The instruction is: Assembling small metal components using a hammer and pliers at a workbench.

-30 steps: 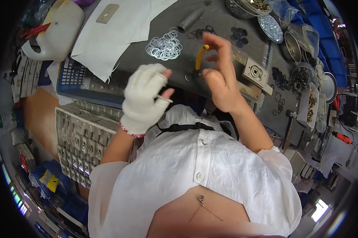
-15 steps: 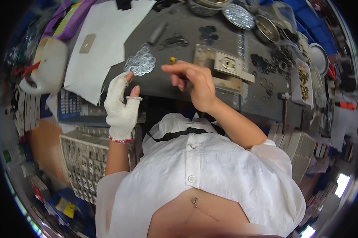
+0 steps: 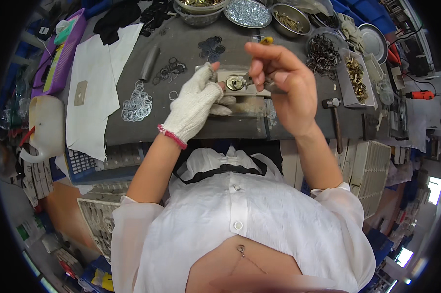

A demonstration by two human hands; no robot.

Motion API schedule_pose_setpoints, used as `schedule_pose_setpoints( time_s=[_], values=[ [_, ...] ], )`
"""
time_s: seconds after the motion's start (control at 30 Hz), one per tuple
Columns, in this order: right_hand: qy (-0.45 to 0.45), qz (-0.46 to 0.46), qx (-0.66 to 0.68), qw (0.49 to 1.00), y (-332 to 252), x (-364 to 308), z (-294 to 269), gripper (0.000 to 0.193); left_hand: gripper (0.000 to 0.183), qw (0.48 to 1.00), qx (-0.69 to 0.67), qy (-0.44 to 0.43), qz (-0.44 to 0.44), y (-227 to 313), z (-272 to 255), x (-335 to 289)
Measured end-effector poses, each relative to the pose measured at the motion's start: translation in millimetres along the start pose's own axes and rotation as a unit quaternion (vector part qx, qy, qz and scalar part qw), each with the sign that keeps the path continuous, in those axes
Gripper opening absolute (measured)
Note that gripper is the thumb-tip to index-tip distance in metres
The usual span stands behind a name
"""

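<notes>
My left hand [image 3: 193,100], in a white knit glove with bare thumb and index tips, grips the left end of a pale rectangular lock body [image 3: 224,76]. A round metal part [image 3: 235,83] with a brass-coloured centre sits in that body. Beneath lies a worn fixture plate [image 3: 249,106]. My bare right hand [image 3: 291,80] hovers at the body's right side, fingers curled around a slim tool with a yellow end [image 3: 266,41]. Most of the tool is hidden by the fingers, so its kind cannot be made out. A dark metal piece [image 3: 248,79] shows near the fingertips.
Silver rings [image 3: 137,103] lie left of the gloved hand, dark rings [image 3: 169,71] behind them. A hammer [image 3: 334,115] and a white box of brass parts [image 3: 356,80] are at right. Metal bowls [image 3: 291,22] stand at the back, a white jug [image 3: 47,122] at left.
My left hand has moved right, from beside the silver rings to the lock body. My right hand has moved to the lock's right side with the yellow-ended tool. The view has shifted.
</notes>
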State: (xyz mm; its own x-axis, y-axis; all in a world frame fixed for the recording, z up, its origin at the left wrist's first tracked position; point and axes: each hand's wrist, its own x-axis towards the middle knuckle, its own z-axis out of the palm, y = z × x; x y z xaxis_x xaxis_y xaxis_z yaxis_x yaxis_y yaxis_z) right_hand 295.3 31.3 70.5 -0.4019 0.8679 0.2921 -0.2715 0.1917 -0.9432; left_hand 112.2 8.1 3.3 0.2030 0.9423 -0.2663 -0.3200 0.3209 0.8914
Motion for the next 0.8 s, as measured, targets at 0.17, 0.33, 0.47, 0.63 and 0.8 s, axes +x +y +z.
schedule_pose_setpoints(
  time_s=[0.17,0.33,0.47,0.63,0.8],
  values=[
    [-0.001,-0.010,-0.005,1.000,9,0,2,0.045,0.048,0.997,-0.079,-0.008,-0.013,-8,11,12],
    [-0.071,0.041,0.000,0.997,2,6,-4,0.051,0.043,0.999,0.020,0.017,0.018,-11,16,20],
    [-0.089,0.070,0.051,0.992,2,10,-9,0.060,0.046,0.999,0.001,0.007,-0.045,-1,16,20],
    [-0.092,0.081,0.030,0.992,4,23,-10,0.069,0.045,0.999,-0.024,-0.020,-0.044,8,9,23],
    [-0.020,0.080,0.037,0.996,9,13,-14,0.070,0.039,0.995,-0.045,-0.044,-0.074,4,6,27]
  ],
)
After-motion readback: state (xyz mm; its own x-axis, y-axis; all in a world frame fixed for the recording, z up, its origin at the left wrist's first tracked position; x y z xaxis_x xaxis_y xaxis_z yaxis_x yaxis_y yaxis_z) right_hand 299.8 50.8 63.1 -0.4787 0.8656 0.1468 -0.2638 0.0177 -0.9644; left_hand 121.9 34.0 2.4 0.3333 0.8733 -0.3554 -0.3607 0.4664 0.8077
